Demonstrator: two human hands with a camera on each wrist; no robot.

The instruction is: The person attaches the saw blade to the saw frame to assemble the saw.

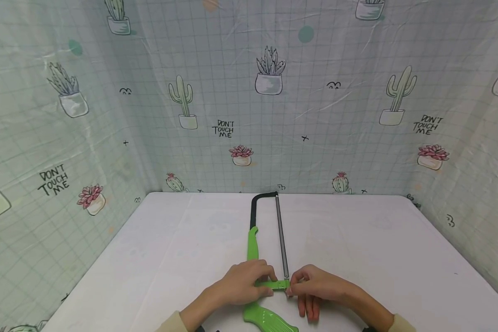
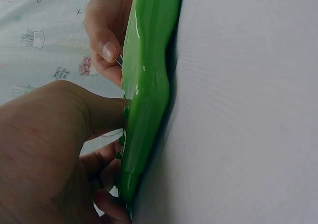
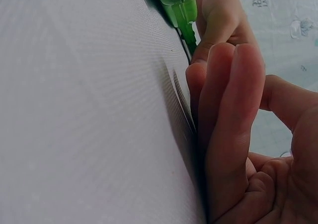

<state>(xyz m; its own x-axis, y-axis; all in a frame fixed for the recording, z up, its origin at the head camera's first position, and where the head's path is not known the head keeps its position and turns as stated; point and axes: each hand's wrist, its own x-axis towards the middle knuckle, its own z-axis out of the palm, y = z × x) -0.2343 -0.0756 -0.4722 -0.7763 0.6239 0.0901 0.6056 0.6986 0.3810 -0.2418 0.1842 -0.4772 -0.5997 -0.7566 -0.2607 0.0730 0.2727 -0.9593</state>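
Observation:
A hacksaw (image 1: 252, 246) lies flat on the white table, its black front bow pointing away and its green handle (image 1: 269, 320) toward me. The grey blade (image 1: 281, 230) runs along its right side down to a short green crossbar (image 1: 279, 285). My left hand (image 1: 245, 281) reaches over the green frame and holds the crossbar between thumb and fingers. At the blade's near end, my right hand (image 1: 319, 283) pinches a small part with thumb and index finger; the fingertips hide it. Its other fingers (image 3: 243, 90) extend low beside the table. Green frame plastic (image 2: 149, 75) fills the left wrist view's middle.
The white table (image 1: 182, 249) spreads to both sides of the saw. Behind and beside it hangs a pale grid-patterned cloth (image 1: 307, 106) printed with cacti. Dark wrist straps show partly at the bottom edge.

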